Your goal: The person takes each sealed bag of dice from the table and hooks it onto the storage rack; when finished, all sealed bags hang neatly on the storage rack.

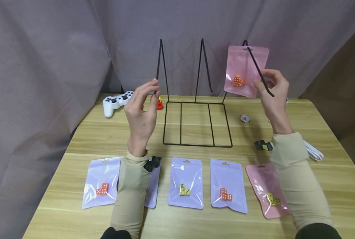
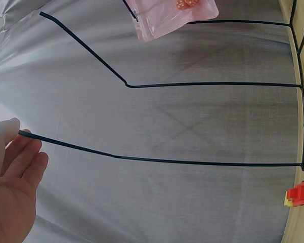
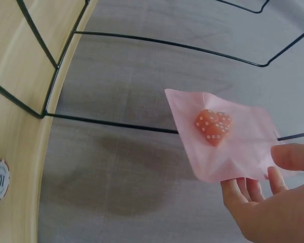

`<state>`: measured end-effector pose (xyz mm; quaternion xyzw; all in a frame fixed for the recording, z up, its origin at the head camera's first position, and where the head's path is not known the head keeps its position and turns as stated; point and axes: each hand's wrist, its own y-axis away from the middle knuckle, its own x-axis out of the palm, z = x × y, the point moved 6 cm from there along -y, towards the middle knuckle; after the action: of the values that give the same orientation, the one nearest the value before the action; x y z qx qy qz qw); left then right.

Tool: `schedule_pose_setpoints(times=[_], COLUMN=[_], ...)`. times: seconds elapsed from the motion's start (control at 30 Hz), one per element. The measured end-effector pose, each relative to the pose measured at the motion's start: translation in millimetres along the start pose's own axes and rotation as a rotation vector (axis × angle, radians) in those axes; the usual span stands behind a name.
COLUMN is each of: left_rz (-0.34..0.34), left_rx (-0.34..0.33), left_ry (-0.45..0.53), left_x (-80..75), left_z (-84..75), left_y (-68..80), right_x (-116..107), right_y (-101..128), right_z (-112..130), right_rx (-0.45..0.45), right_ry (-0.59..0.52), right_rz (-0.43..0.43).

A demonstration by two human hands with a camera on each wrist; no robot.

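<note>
— How many pouches are counted?

— Six: one pink pouch [image 1: 245,71] of orange dice hung on the right hook of the black wire rack [image 1: 196,123], and five laid in a row on the table [image 1: 195,222], four lilac, one pink.

— And the hands?

— The hung pouch's edge is pinched by the right hand [image 1: 273,89]. The left hook's tip is touched by the left hand [image 1: 141,111], fingers nearly straight. Three hooks are counted.
</note>
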<state>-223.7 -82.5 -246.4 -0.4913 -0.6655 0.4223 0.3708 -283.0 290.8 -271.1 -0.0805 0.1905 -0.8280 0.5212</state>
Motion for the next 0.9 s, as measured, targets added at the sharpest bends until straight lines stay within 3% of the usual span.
schedule_pose_setpoints(times=[0.1, 0.27, 0.43, 0.53, 0.7, 0.9], left_rz=[-0.003, -0.006, -0.007, -0.011, -0.013, -0.009], left_rx=[-0.003, 0.000, -0.020, -0.025, -0.026, -0.040], left_ry=[0.005, 0.000, 0.030, 0.037, 0.039, 0.032], left_x=[-0.5, -1.6, -2.7, -3.5, -4.9, -8.1], left_z=[0.0, -0.1, -1.6, -2.8, -3.6, -4.1], left_y=[-0.1, -0.5, 0.7, 0.5, -2.0, 0.7], right_x=[-4.9, -13.8, -21.6, -24.1, -27.5, -31.2], right_y=[1.7, 12.4, 34.1, 44.7, 57.8, 78.3], right_z=[0.4, -0.6, -1.8, 2.5, 14.6, 21.6], right_rx=[-0.033, 0.008, 0.012, -0.024, -0.083, -0.084], right_ry=[-0.028, -0.035, -0.121, -0.113, 0.016, 0.194], right_rz=[-0.026, -0.034, 0.011, 0.044, 0.064, 0.146])
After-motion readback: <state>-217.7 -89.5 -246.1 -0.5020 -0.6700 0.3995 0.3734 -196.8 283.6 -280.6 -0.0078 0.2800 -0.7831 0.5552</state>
